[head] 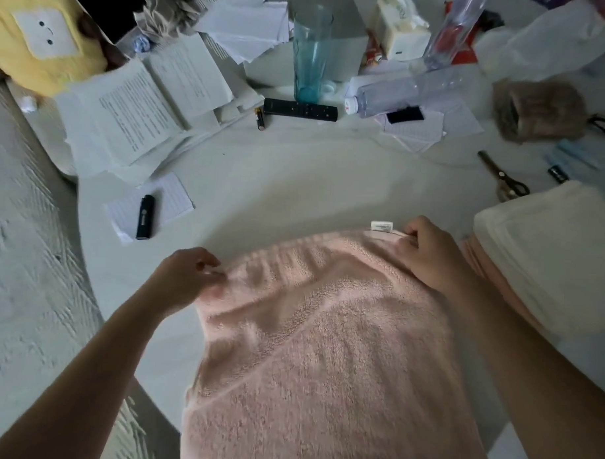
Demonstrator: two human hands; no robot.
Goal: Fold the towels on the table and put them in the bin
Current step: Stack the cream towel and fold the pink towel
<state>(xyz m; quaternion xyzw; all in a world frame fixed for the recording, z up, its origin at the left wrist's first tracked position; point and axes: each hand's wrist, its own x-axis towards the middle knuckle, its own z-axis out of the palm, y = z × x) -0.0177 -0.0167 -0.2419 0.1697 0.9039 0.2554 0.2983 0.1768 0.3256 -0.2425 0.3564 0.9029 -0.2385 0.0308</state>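
Pink towel (325, 333) spread on the desk (296, 181) and draping over its near edge, left hand (186, 280) and right hand (427, 254) each pinching a far corner, apparently to stretch it flat for folding.

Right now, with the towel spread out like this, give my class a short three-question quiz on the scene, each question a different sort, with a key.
1. True or false: both hands grip the far edge of the pink towel.
2. Multiple choice: what lies on the small notepad left of the towel? A) scissors B) a black lighter C) a battery
3. Fill in: the white label on the towel sits beside the ___ hand.

Key
1. True: the left hand and right hand each pinch a far corner.
2. B, the black lighter.
3. Right.
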